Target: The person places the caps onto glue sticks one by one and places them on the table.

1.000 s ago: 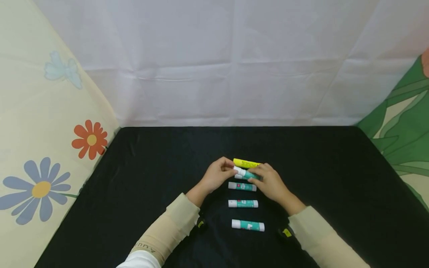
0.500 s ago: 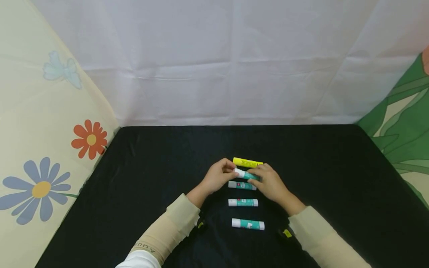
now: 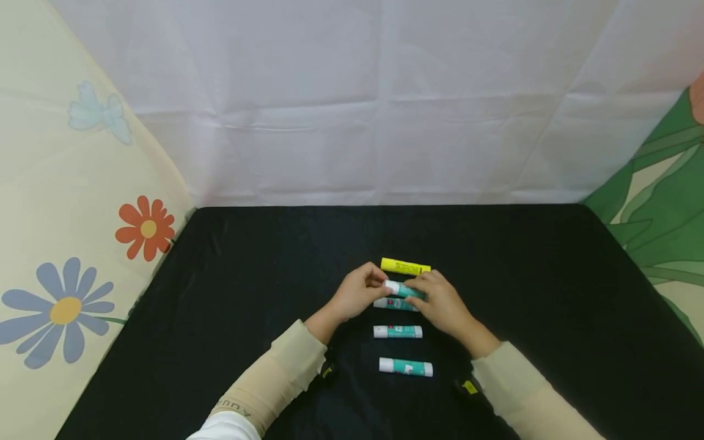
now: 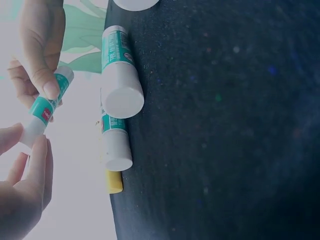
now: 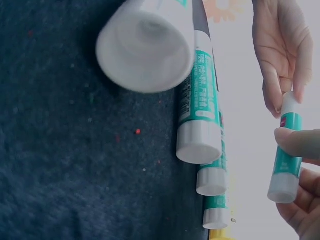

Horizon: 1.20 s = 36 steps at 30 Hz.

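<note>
Both hands hold one glue stick (image 3: 404, 289), with a green label and white ends, above the black table. My left hand (image 3: 357, 292) pinches its white left end between thumb and fingers. My right hand (image 3: 444, 304) grips the green barrel, the thumb lying across it in the right wrist view. More glue sticks of this kind lie in a column below: one (image 3: 396, 304) just under the hands, another (image 3: 398, 332) nearer, and the nearest (image 3: 406, 367). A farther one (image 5: 216, 218) shows in the right wrist view but is hidden in the head view.
A yellow tube (image 3: 406, 266) lies just beyond the hands, at the far end of the column. The black cloth-covered table (image 3: 264, 256) meets a white cloth backdrop (image 3: 308, 153) at the back. Flower-patterned cloth (image 3: 66, 311) hangs at the left.
The held glue stick has come slightly down and toward the person, still in both hands, and now overlaps the glue stick just below it. The lying glue sticks stay put.
</note>
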Tool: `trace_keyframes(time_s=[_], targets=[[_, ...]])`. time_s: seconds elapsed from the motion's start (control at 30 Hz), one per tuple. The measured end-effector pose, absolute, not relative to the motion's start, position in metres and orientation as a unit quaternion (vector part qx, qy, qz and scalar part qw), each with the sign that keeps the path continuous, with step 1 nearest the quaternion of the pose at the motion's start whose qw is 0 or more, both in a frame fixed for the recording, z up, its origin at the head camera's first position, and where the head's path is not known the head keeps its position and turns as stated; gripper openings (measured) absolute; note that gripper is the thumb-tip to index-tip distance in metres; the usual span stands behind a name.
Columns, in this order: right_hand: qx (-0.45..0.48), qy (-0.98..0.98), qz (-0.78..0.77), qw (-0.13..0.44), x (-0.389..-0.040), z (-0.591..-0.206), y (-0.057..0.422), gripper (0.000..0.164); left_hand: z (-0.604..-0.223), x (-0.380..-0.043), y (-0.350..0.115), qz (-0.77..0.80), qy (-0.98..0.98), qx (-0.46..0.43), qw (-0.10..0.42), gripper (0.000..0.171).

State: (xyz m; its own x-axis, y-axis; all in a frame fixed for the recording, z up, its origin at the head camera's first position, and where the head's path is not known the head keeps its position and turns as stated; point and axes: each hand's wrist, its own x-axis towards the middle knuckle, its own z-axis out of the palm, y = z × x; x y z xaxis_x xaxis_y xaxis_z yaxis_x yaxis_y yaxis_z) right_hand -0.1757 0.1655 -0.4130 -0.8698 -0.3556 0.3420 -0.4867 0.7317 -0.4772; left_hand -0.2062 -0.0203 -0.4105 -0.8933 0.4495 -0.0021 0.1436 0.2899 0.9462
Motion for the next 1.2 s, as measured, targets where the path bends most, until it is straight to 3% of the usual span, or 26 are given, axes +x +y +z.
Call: trace_keyframes(time_s=[0.43, 0.8, 1.0, 1.2], targets=[[0.216, -0.932, 0.271, 0.103, -0.169, -0.412, 0.163, 0.025, -0.375, -0.184, -0.021, 0.562, 0.795, 0.18, 0.141, 0.014], [0.178, -0.944, 0.272, 0.065, -0.165, -0.41, 0.161, 0.026, -0.402, -0.193, -0.019, 0.584, 0.778, 0.18, 0.145, 0.017], [0.106, -0.958, 0.264, 0.025, -0.162, -0.411, 0.172, 0.023, -0.415, -0.198, -0.019, 0.59, 0.777, 0.167, 0.147, 0.019], [0.053, -0.967, 0.248, 0.023, -0.158, -0.412, 0.187, 0.017, -0.414, -0.198, -0.024, 0.583, 0.783, 0.158, 0.149, 0.021]])
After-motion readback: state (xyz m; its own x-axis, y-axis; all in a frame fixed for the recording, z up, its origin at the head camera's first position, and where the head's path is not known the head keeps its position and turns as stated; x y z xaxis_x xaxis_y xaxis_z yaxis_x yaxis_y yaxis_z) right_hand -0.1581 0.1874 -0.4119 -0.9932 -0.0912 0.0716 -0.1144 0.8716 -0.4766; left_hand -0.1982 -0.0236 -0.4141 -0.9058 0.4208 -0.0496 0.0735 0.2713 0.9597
